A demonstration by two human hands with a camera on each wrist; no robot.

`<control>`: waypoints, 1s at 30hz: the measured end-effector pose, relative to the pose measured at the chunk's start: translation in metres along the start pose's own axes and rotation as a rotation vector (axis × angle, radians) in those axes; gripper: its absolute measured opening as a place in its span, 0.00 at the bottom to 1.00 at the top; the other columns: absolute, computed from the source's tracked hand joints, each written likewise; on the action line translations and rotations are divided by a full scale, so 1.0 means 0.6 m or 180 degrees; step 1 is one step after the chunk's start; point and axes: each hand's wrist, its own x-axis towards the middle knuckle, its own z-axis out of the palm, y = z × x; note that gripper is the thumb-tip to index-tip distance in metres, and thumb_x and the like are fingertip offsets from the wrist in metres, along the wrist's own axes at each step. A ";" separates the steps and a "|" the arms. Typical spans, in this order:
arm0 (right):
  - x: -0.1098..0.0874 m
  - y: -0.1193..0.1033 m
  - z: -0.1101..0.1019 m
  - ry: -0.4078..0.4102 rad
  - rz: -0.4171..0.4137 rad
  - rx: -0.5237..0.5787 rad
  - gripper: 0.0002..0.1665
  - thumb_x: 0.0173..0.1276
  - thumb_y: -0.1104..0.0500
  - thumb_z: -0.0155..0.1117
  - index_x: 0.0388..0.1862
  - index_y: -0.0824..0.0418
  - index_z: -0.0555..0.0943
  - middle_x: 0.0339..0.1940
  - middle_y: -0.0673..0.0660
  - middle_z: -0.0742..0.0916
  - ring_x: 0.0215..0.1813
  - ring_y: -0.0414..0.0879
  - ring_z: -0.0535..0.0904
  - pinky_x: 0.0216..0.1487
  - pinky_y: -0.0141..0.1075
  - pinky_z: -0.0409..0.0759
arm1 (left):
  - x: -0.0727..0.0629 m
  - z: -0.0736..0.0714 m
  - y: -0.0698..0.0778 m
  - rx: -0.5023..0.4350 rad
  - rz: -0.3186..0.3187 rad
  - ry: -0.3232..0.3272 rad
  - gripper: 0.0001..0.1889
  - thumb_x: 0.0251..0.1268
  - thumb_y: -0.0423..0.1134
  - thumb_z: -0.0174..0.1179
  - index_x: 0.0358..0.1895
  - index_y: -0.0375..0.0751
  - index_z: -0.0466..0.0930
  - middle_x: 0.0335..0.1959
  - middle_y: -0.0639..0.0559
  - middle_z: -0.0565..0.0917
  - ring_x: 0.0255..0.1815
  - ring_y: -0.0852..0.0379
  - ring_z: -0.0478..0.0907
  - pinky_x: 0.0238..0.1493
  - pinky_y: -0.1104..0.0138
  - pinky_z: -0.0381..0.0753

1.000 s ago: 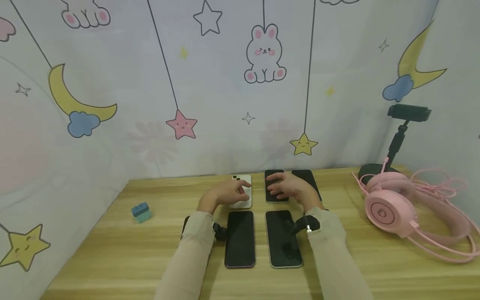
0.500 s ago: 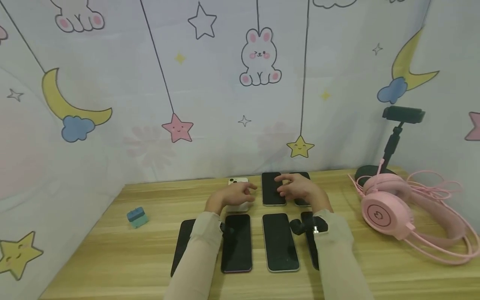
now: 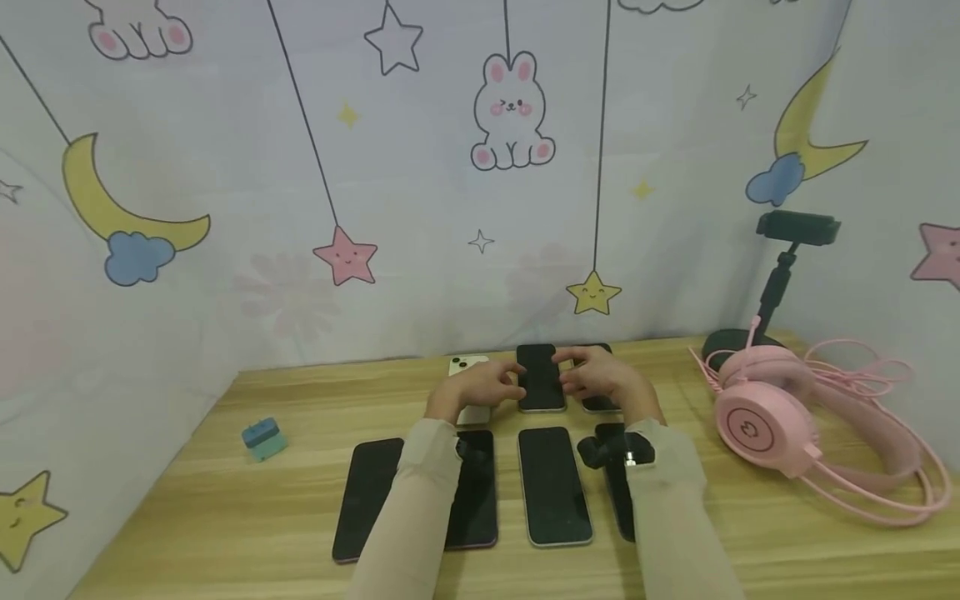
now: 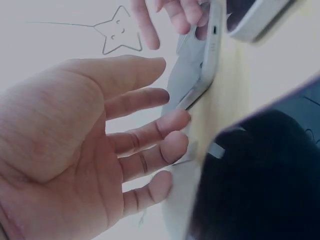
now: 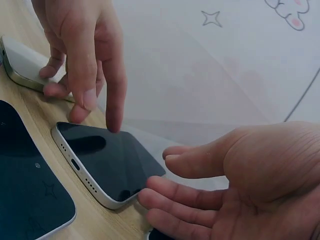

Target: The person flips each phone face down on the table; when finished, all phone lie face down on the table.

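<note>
Black and shiny, the middle back phone (image 3: 541, 385) lies flat on the wooden bench (image 3: 322, 400) between the left hand (image 3: 478, 387) and the right hand (image 3: 602, 375), both with loose, spread fingers. The right wrist view shows little holes (image 5: 75, 164) in its pale edge, too small to see from the head.

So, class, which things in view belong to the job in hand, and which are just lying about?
Likely part of the job:
dark middle phone, back row, between the left hand and right hand
white phone, back row
other dark back-row phone
four dark front-row phones

Apparently just lying about:
pink headset
black stand
blue-and-teal block
</note>
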 end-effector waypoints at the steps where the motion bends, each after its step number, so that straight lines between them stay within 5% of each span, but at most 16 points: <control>1: 0.000 -0.001 0.000 0.0011 -0.0002 0.0004 0.28 0.76 0.69 0.53 0.74 0.68 0.66 0.61 0.73 0.78 0.51 0.55 0.82 0.52 0.46 0.80 | 0.002 0.000 0.003 0.0033 0.0007 -0.0001 0.26 0.75 0.45 0.56 0.72 0.42 0.68 0.58 0.41 0.80 0.49 0.51 0.80 0.55 0.56 0.76; 9: 0.001 -0.007 -0.007 0.0008 0.0037 -0.0105 0.28 0.77 0.69 0.50 0.74 0.68 0.64 0.61 0.74 0.79 0.52 0.57 0.83 0.54 0.46 0.80 | 0.006 -0.002 0.014 0.0105 0.0058 0.0023 0.26 0.76 0.45 0.56 0.72 0.41 0.68 0.51 0.45 0.81 0.42 0.54 0.77 0.51 0.58 0.77; 15: -0.001 -0.014 0.008 0.0101 0.0169 -0.0362 0.29 0.72 0.72 0.51 0.72 0.69 0.67 0.45 0.67 0.85 0.33 0.46 0.80 0.36 0.37 0.78 | 0.005 0.002 0.013 0.0102 0.0058 0.0013 0.25 0.75 0.44 0.56 0.70 0.38 0.70 0.46 0.47 0.81 0.33 0.56 0.74 0.42 0.62 0.75; 20: 0.004 -0.016 0.018 0.0286 0.0298 -0.0738 0.28 0.70 0.70 0.51 0.69 0.65 0.72 0.27 0.56 0.83 0.25 0.43 0.77 0.32 0.36 0.74 | 0.006 0.004 0.015 0.0121 0.0070 -0.0011 0.26 0.75 0.43 0.56 0.70 0.36 0.70 0.49 0.46 0.82 0.32 0.57 0.73 0.42 0.62 0.74; 30: 0.012 -0.026 0.028 0.0458 0.0415 -0.1163 0.30 0.68 0.71 0.49 0.70 0.61 0.73 0.19 0.53 0.80 0.21 0.42 0.72 0.25 0.32 0.67 | 0.009 0.006 0.017 0.0224 0.0079 -0.0028 0.26 0.74 0.44 0.58 0.71 0.39 0.70 0.51 0.45 0.82 0.35 0.56 0.76 0.46 0.61 0.76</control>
